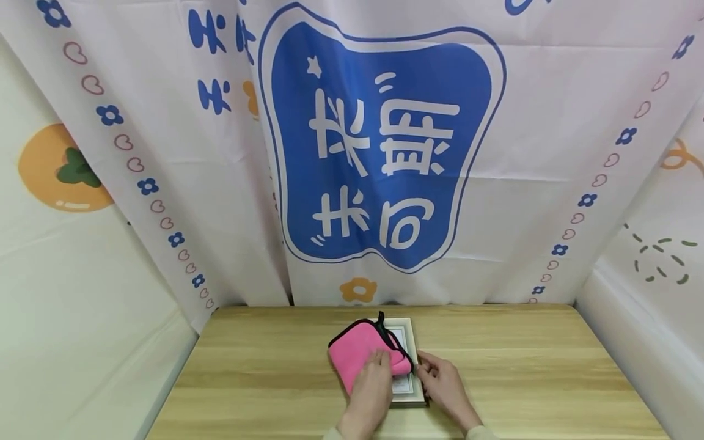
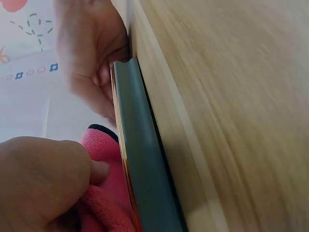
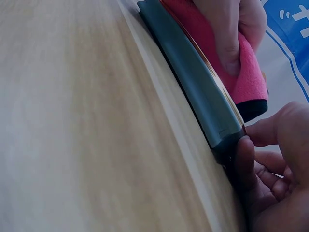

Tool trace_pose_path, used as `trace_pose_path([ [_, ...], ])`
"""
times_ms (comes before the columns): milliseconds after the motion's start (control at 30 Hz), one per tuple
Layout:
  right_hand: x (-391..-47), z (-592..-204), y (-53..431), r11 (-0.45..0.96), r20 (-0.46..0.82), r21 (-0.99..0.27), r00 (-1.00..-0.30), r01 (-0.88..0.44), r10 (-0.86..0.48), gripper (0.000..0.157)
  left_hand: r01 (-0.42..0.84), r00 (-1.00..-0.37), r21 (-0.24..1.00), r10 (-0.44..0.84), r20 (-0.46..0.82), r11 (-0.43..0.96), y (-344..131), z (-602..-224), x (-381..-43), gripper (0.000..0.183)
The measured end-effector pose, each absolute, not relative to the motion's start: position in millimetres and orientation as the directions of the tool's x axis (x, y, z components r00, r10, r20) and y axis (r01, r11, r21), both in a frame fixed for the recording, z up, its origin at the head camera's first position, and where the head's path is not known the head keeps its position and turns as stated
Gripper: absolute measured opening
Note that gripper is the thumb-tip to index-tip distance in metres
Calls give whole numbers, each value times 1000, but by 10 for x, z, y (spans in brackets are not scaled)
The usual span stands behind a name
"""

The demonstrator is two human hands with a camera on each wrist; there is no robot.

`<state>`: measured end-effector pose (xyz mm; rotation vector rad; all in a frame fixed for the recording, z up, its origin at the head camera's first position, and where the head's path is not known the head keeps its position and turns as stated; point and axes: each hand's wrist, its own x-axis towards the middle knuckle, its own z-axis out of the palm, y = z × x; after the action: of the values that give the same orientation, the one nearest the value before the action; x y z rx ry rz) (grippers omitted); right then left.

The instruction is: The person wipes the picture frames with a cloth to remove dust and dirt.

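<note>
A picture frame [image 1: 404, 396] with a pale moulded border and a white printed sheet inside lies flat on the table. Over its left part spreads a pink fleece cloth [image 1: 352, 345] with black edging, covering much of the sheet. My left hand [image 1: 373, 386] grips the cloth from above, bunching it over the frame; the right wrist view shows its thumb pressed into the pink fabric [image 3: 251, 82]. At the frame's right side, my right hand [image 1: 447, 385] holds the edge, thumb and forefinger pinching near the corner. The frame's grey-green side [image 2: 140, 130] faces both wrist cameras.
The wood-grain table [image 1: 528, 366] extends to both sides of the frame. Behind it hangs a white curtain [image 1: 511, 244] with a blue printed panel. Pale fabric walls [image 1: 82, 305] close in the left and right sides.
</note>
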<state>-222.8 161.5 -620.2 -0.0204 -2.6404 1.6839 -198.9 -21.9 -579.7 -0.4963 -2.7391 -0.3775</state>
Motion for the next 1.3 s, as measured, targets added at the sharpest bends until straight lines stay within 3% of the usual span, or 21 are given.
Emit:
trace_pose_path([
  [900, -2326, -6131, 1601, 461, -10, -887, -1000, 19, 21, 47, 425, -871, 320, 286, 399, 847, 13, -5843, -2146, 25],
  [1033, -2302, -6151, 1626, 494, -2, -869, -1000, 14, 25, 41, 422, -878, 370, 271, 393, 828, 76, -5862, -2129, 32],
  [1300, -2291, -6131, 1649, 510, 1, -860, -1000, 13, 26, 12, 419, -890, 451, 258, 376, 788, 151, -5880, -2141, 36],
])
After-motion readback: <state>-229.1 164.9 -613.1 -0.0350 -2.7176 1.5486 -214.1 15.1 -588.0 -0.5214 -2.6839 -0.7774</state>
